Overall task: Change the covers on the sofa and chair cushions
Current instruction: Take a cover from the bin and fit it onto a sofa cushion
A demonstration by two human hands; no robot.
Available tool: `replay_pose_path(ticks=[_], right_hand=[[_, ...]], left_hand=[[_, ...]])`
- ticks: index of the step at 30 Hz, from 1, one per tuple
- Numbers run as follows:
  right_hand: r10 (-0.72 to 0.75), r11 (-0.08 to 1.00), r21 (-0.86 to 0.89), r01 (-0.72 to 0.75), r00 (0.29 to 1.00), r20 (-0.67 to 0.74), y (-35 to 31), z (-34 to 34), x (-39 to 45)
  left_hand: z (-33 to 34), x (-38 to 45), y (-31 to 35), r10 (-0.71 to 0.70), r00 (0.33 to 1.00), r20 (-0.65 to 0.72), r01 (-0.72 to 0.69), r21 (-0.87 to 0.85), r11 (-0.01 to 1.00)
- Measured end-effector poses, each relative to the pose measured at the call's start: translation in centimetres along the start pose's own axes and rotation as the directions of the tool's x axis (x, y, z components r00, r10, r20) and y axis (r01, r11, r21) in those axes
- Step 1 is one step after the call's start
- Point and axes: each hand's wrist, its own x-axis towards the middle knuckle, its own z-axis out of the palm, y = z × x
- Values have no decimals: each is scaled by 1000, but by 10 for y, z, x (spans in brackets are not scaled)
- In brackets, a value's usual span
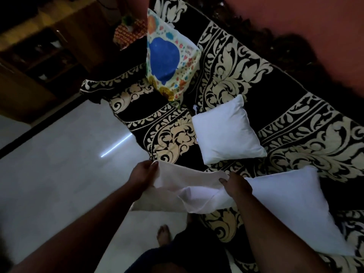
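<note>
Both hands low in the frame, stretching a limp white cover [189, 192] between them over the sofa's front edge. Left hand [144, 172] at 9 o'clock of the cover, thumb and fingers pinching its upper corner; right hand [237, 186] at 3 o'clock, fingers curled round the bunched cloth. Just beside the right hand, toward 4 o'clock, a bare white cushion [291, 205] on the seat. A second bare white cushion [226, 131] at 1 o'clock of the cover, apart from it. Farther off at 12 o'clock, a floral cushion with a blue patch [169, 56], propped upright. Underneath all, the sofa [275, 99] in black and cream scrollwork. Pale glossy floor [59, 164] at 9 o'clock; bare foot [163, 233] at 6 o'clock.
</note>
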Motion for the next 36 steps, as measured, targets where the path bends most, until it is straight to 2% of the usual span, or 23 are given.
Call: replay_pose_path(ticks=[3, 6, 8, 11, 14, 18, 24, 26, 28, 32, 36], right_hand=[[-47, 996, -68, 56, 990, 131, 1, -2, 44], [-53, 978, -185, 93, 976, 212, -1, -12, 75], [-44, 987, -148, 67, 987, 155, -2, -24, 96], [-36, 999, -38, 34, 998, -44, -7, -52, 130], [66, 994, 98, -53, 987, -143, -16, -83, 164], [103, 992, 81, -92, 984, -146, -21, -108, 199], [130, 929, 359, -87, 987, -98, -31, -106, 239], [179, 932, 336, -140, 980, -88, -39, -104, 238], [204, 958, 227, -177, 974, -98, -47, -103, 233], [176, 984, 44, -171, 960, -219, -53, -92, 229], [136, 983, 154, -95, 949, -285, -61, -81, 230]], left_hand=[[22, 25, 20, 4, 999, 40, -10, 145, 989], [40, 45, 29, -22, 999, 40, 16, 155, 988], [49, 56, 30, -44, 998, 47, 38, 136, 990], [57, 65, 35, -58, 997, 52, 50, 139, 989], [64, 76, 41, -61, 997, 54, 53, 138, 989], [70, 92, 46, -86, 995, 54, 79, 127, 989], [74, 114, 50, -95, 995, 29, 92, 96, 991], [74, 119, 50, -92, 996, 23, 89, 100, 991], [73, 121, 49, -95, 995, 13, 92, 122, 988], [70, 121, 41, -130, 992, 8, 128, 123, 984], [67, 117, 32, -145, 989, -6, 144, 124, 982]])
